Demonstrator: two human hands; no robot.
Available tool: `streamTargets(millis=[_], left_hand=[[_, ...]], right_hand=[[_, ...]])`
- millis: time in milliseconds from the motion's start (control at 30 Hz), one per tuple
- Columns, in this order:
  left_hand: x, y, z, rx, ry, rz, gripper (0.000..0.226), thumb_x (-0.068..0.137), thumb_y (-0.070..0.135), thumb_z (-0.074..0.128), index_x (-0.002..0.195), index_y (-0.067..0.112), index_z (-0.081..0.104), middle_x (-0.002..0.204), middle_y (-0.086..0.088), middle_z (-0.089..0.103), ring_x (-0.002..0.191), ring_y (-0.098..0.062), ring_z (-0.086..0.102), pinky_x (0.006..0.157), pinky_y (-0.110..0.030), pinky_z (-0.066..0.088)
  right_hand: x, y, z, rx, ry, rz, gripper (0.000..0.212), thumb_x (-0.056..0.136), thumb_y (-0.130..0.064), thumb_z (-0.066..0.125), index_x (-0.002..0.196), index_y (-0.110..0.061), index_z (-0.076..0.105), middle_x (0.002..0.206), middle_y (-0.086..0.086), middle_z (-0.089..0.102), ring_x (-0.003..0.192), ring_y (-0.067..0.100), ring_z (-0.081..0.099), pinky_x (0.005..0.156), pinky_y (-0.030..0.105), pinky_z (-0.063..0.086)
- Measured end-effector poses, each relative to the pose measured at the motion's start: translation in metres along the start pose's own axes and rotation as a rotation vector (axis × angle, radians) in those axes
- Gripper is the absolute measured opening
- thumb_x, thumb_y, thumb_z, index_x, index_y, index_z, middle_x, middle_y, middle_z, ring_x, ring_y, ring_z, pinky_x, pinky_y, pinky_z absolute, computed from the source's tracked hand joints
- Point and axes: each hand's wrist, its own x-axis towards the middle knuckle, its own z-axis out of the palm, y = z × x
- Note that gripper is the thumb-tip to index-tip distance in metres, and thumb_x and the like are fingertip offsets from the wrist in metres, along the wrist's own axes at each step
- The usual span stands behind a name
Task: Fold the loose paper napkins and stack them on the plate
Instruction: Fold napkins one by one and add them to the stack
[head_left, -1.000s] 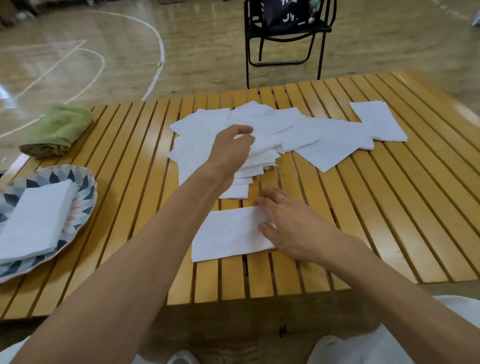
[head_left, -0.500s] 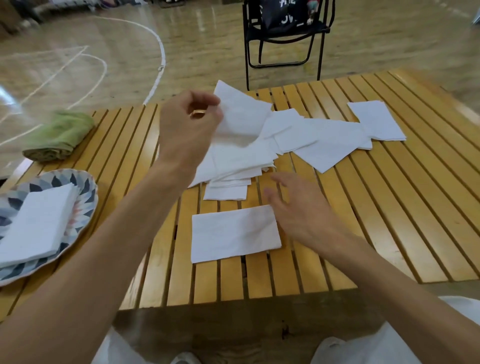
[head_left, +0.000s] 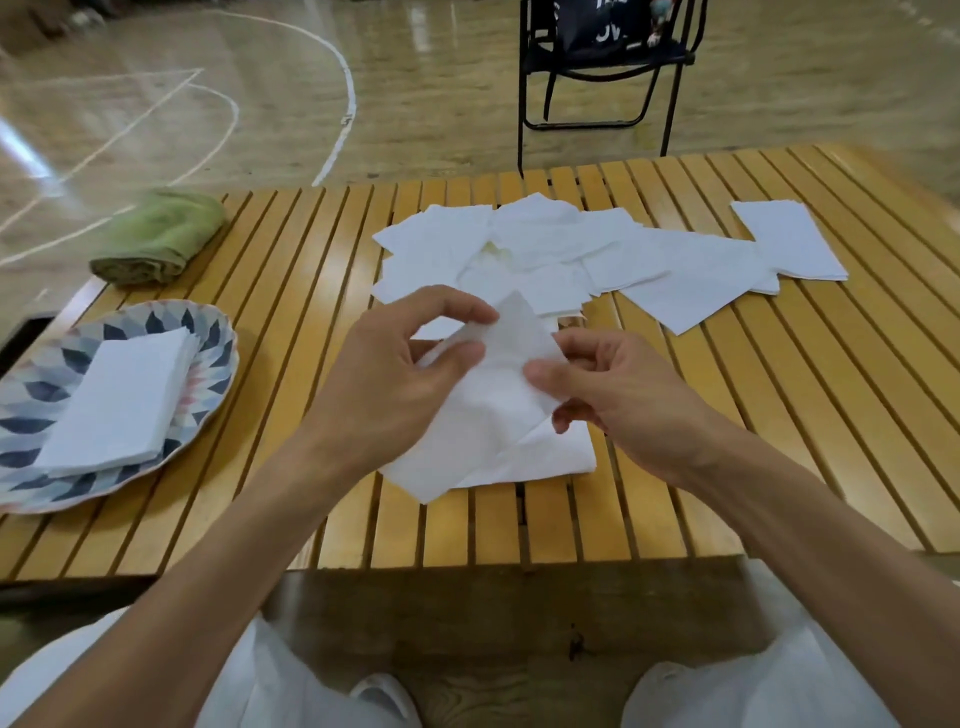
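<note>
Both hands hold one loose white paper napkin (head_left: 501, 395) above the table's near middle. My left hand (head_left: 400, 384) pinches its upper left part and my right hand (head_left: 618, 395) grips its right edge. Under it a folded napkin (head_left: 550, 457) lies flat on the slats, partly hidden. A spread pile of loose napkins (head_left: 561, 254) covers the far middle of the table. At the left stands a patterned plate (head_left: 208, 332) with a stack of folded napkins (head_left: 119, 400) on it.
A rolled green cloth (head_left: 161, 236) lies at the table's far left. The slatted wooden table (head_left: 779, 415) has its front edge close to my knees. A black folding chair (head_left: 602, 67) stands on the gym floor behind the table.
My left hand lifted a napkin from the pile and brought it toward me. My right hand left the folded napkin on the table and took hold of the lifted one.
</note>
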Motion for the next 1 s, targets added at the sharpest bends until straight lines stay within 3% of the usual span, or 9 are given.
streamTargets(millis=[133, 233, 367, 500, 667, 767, 933, 1000], left_hand=[[-0.003, -0.012, -0.005, -0.196, -0.022, -0.282, 0.05, 0.082, 0.033, 0.076, 0.127, 0.037, 0.056, 0.104, 0.012, 0.072, 0.09, -0.001, 0.071, 0.077, -0.028, 0.059], [-0.005, -0.025, -0.005, -0.552, 0.024, -0.543, 0.048, 0.078, 0.023, 0.077, 0.123, 0.025, 0.061, 0.1, 0.006, 0.077, 0.093, -0.012, 0.073, 0.092, -0.041, 0.056], [-0.005, -0.039, 0.0, -0.797, 0.127, -0.611, 0.038, 0.084, 0.008, 0.072, 0.121, 0.014, 0.064, 0.107, -0.001, 0.076, 0.098, -0.017, 0.073, 0.08, -0.033, 0.058], [-0.009, -0.046, 0.008, -0.639, 0.174, -0.508, 0.023, 0.089, 0.011, 0.07, 0.111, 0.014, 0.067, 0.107, 0.001, 0.074, 0.098, -0.014, 0.071, 0.07, -0.023, 0.057], [-0.014, -0.055, 0.018, -0.144, 0.242, -0.281, 0.002, 0.094, 0.02, 0.066, 0.094, 0.022, 0.067, 0.094, 0.009, 0.068, 0.092, -0.005, 0.065, 0.072, -0.027, 0.057], [-0.017, -0.06, 0.02, 0.065, 0.239, -0.256, 0.005, 0.093, 0.029, 0.067, 0.091, 0.027, 0.064, 0.09, 0.013, 0.065, 0.09, -0.002, 0.062, 0.073, -0.028, 0.056], [-0.023, -0.066, 0.022, 0.256, 0.164, -0.262, 0.012, 0.092, 0.031, 0.067, 0.086, 0.024, 0.06, 0.083, 0.011, 0.06, 0.086, 0.004, 0.056, 0.065, -0.007, 0.046], [-0.026, -0.068, 0.024, 0.27, 0.142, -0.253, 0.013, 0.093, 0.03, 0.066, 0.086, 0.023, 0.059, 0.082, 0.006, 0.06, 0.086, 0.003, 0.053, 0.068, -0.009, 0.045]], right_hand=[[0.003, 0.002, -0.008, 0.079, 0.133, -0.03, 0.013, 0.096, -0.013, 0.064, 0.107, -0.009, 0.067, 0.096, 0.01, 0.077, 0.08, 0.022, 0.071, 0.065, 0.026, 0.058], [0.005, 0.005, -0.012, 0.106, 0.175, -0.017, 0.01, 0.097, -0.009, 0.062, 0.106, -0.012, 0.064, 0.101, 0.011, 0.077, 0.088, 0.024, 0.074, 0.069, 0.028, 0.06], [0.006, 0.007, -0.01, 0.074, 0.179, 0.035, 0.013, 0.097, -0.009, 0.062, 0.108, -0.013, 0.065, 0.105, 0.002, 0.077, 0.098, 0.022, 0.074, 0.071, 0.031, 0.06], [0.006, 0.008, -0.009, -0.054, 0.111, 0.065, 0.019, 0.097, -0.031, 0.064, 0.115, -0.027, 0.07, 0.109, -0.009, 0.076, 0.103, 0.021, 0.071, 0.077, 0.038, 0.055], [0.006, 0.012, -0.008, -0.284, 0.105, 0.063, 0.014, 0.096, -0.023, 0.066, 0.099, -0.037, 0.067, 0.094, -0.018, 0.076, 0.086, 0.003, 0.073, 0.068, 0.02, 0.06], [0.004, 0.013, -0.013, -0.432, 0.082, 0.098, 0.015, 0.095, -0.024, 0.067, 0.098, -0.038, 0.064, 0.096, -0.016, 0.073, 0.087, 0.003, 0.071, 0.075, 0.021, 0.058], [0.004, 0.019, -0.015, -0.682, 0.116, 0.139, 0.012, 0.095, -0.028, 0.067, 0.107, -0.03, 0.065, 0.097, -0.008, 0.072, 0.09, 0.008, 0.069, 0.082, 0.031, 0.059], [0.005, 0.02, -0.014, -0.73, 0.117, 0.151, 0.011, 0.095, -0.027, 0.067, 0.106, -0.029, 0.065, 0.097, -0.006, 0.071, 0.089, 0.01, 0.068, 0.081, 0.032, 0.059]])
